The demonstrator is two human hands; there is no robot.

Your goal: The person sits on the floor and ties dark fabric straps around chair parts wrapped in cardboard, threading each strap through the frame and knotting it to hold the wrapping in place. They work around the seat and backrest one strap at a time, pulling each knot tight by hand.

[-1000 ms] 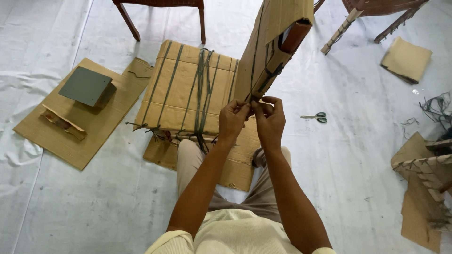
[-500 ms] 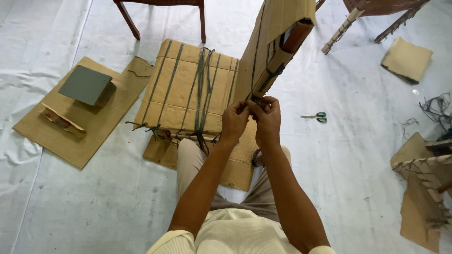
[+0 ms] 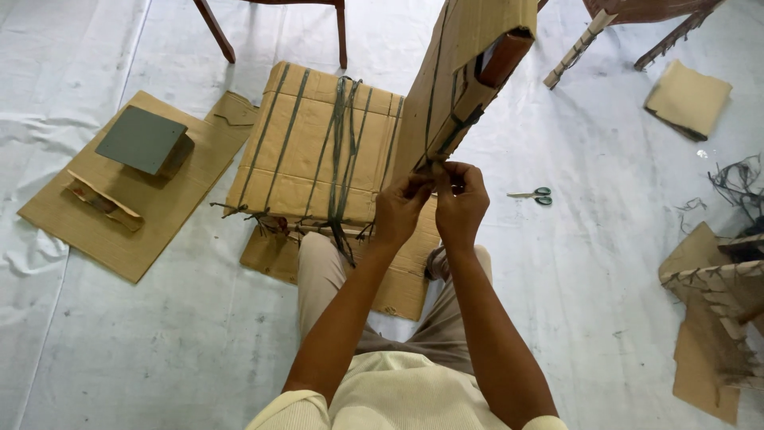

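Note:
A chair wrapped in brown cardboard (image 3: 318, 143) stands in front of me, bound with dark green string (image 3: 344, 135). Its cardboard-covered backrest (image 3: 465, 64) rises tilted toward the upper right. My left hand (image 3: 400, 209) and my right hand (image 3: 460, 203) meet at the lower edge of the backrest. Both pinch a strand of the green string (image 3: 446, 137) that runs up across the backrest cardboard. My knees show below the seat.
Scissors (image 3: 533, 194) lie on the white floor sheet to the right. At left a flat cardboard sheet (image 3: 151, 215) carries a grey-green square pad (image 3: 142, 139). Wooden chair legs (image 3: 215, 32) stand behind. A folded cardboard piece (image 3: 688, 97), loose string (image 3: 736, 183) and another wrapped item (image 3: 716, 295) lie right.
My hands have stayed at the backrest's lower edge, fingers shifting slightly on the string. Nothing else has moved.

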